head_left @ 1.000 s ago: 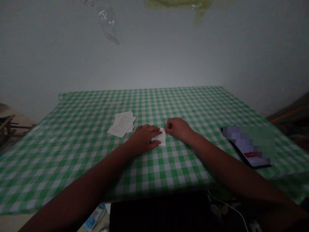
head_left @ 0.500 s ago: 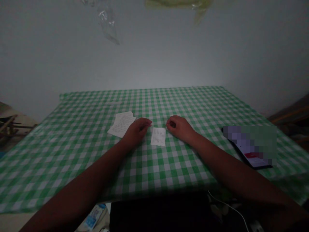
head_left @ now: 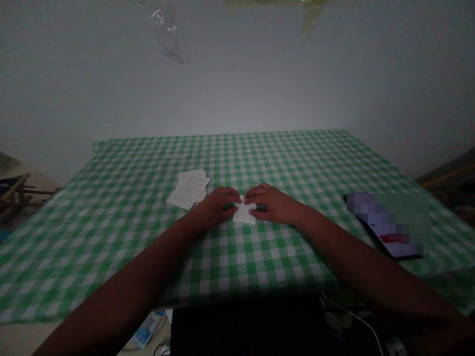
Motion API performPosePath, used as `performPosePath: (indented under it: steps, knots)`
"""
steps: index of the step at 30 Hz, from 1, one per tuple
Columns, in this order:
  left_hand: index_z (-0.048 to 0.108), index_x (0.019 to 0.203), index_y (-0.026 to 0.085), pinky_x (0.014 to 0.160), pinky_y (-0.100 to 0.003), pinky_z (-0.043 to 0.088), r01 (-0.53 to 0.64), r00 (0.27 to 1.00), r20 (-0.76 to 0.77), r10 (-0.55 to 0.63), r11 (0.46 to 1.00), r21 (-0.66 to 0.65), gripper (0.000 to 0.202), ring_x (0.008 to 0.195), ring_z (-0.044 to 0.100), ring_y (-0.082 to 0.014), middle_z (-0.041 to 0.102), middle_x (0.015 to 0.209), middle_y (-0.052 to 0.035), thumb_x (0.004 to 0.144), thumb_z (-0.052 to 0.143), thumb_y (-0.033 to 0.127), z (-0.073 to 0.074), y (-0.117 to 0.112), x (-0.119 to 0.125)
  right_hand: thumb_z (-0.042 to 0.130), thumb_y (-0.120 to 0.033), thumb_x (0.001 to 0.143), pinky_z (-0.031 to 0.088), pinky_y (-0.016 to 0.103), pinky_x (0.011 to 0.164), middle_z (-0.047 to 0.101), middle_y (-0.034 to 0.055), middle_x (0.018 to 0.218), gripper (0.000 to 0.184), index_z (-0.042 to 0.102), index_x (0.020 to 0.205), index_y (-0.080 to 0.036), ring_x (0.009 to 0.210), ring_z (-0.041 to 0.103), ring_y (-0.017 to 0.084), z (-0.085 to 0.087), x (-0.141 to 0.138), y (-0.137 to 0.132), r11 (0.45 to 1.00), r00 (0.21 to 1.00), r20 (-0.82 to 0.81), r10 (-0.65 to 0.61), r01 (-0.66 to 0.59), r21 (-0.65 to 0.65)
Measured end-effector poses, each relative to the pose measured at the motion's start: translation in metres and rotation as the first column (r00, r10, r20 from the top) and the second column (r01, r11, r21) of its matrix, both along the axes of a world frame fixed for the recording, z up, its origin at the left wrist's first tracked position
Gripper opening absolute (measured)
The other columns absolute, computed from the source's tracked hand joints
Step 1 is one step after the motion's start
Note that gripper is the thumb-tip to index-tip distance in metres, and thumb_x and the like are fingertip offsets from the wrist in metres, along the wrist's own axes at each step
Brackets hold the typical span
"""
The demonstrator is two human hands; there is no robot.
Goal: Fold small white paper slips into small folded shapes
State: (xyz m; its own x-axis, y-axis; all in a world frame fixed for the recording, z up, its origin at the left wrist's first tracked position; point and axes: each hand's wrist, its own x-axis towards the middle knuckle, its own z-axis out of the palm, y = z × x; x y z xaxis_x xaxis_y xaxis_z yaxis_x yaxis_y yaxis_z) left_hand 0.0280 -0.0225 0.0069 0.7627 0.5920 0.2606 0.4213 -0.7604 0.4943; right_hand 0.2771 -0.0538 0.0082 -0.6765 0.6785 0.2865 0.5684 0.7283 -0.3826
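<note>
Exposure dim, grainy. Wall (head_left: 241, 94) palest at centre, darker toward corners; small glints on plastic film (head_left: 168, 32). Phone (head_left: 399, 248) partly pixelated. Wide-angle stretch at edges.

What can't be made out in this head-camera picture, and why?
All in the head view:
Small sheet: print too small to read, partly covered by the left hand and right hand.
Paper pile: lower sheets mostly hidden under the top one.
Device: screen blocked by pixelation.
Yellow patch: cut off by the top edge.

Left forearm (head_left: 148, 264) and right forearm (head_left: 349, 247) angle inward. Left hand (head_left: 218, 206) and right hand (head_left: 272, 203) palms down, fingers bent, thumbs apart from forefingers; fingertips of both hands near each other.
</note>
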Motion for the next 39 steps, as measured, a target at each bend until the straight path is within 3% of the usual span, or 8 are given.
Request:
performPosePath:
  steps: [19, 25, 29, 34, 39]
  knots:
    - [0.059, 0.128, 0.027, 0.112, -0.047, 0.038, 0.096, 0.99, -0.088, -0.106, 0.989, -0.114, 0.047, 0.13, 0.048, -0.0258, 0.053, 0.137, -0.0079, 0.085, 0.073, 0.038, 0.003, 0.006, -0.014, 0.071, -0.04, 0.084, 0.041, 0.046, 0.102, 0.062, 0.0099, 0.129, 0.045, 0.064, 0.125, -0.022, 0.117, 0.054, 0.026, -0.004, 0.004, 0.0, 1.0, 0.999, 0.036, -0.006, 0.006, -0.023]
    - [0.057, 0.132, 0.027, 0.112, -0.044, 0.037, 0.088, 0.989, -0.111, -0.099, 0.991, -0.098, 0.049, 0.13, 0.047, -0.0243, 0.052, 0.139, -0.007, 0.086, 0.072, 0.036, 0.006, 0.004, -0.014, 0.067, -0.026, 0.084, 0.041, 0.045, 0.102, 0.064, 0.0096, 0.127, 0.038, 0.066, 0.122, -0.021, 0.116, 0.055, 0.025, 0.0, 0.003, -0.002, 1.0, 1.0, 0.006, -0.002, 0.002, -0.029]
    - [0.056, 0.133, 0.028, 0.11, -0.044, 0.039, 0.071, 0.985, -0.157, -0.075, 0.997, -0.028, 0.051, 0.126, 0.049, -0.0243, 0.054, 0.135, -0.0055, 0.085, 0.072, 0.038, 0.009, -0.004, -0.006, 0.067, -0.027, 0.082, 0.041, 0.046, 0.1, 0.064, 0.0094, 0.126, 0.038, 0.066, 0.119, -0.022, 0.116, 0.054, 0.027, 0.003, 0.0, -0.005, 0.999, 1.0, 0.023, -0.015, 0.015, -0.033]
    - [0.063, 0.119, 0.023, 0.102, -0.045, 0.042, -0.059, 0.979, -0.185, 0.081, 0.991, 0.12, 0.041, 0.113, 0.053, -0.0262, 0.058, 0.123, -0.0067, 0.085, 0.07, 0.044, 0.006, -0.014, 0.01, 0.07, -0.032, 0.078, 0.04, 0.046, 0.102, 0.061, 0.0115, 0.124, 0.047, 0.06, 0.122, -0.019, 0.115, 0.053, 0.028, 0.007, -0.005, -0.013, 1.0, 0.998, 0.055, -0.025, 0.026, -0.012]
    - [0.06, 0.121, 0.023, 0.102, -0.044, 0.041, -0.069, 0.979, -0.181, 0.092, 0.989, 0.132, 0.045, 0.114, 0.052, -0.0263, 0.057, 0.125, -0.0068, 0.083, 0.072, 0.044, 0.004, -0.016, 0.012, 0.069, -0.028, 0.075, 0.041, 0.044, 0.099, 0.061, 0.0106, 0.118, 0.045, 0.056, 0.117, -0.018, 0.111, 0.053, 0.027, 0.006, -0.007, -0.014, 0.999, 0.998, 0.047, -0.045, 0.046, -0.011]
